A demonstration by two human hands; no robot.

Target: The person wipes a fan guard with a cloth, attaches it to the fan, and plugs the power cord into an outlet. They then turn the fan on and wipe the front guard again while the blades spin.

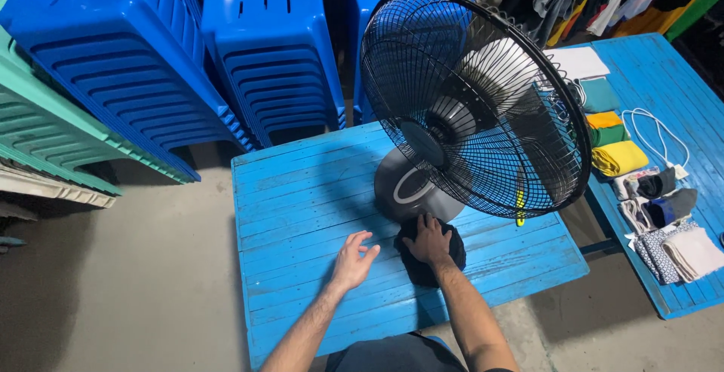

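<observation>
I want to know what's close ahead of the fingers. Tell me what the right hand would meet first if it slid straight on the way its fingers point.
The right hand lies on a black cloth, fingers pointing up-table. Straight ahead, it would likely first meet the grey fan base, just past the cloth's edge, though depth is hard to judge.

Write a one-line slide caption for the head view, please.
Right hand presses a black cloth beside a table fan; left hand rests on the blue table.
</observation>
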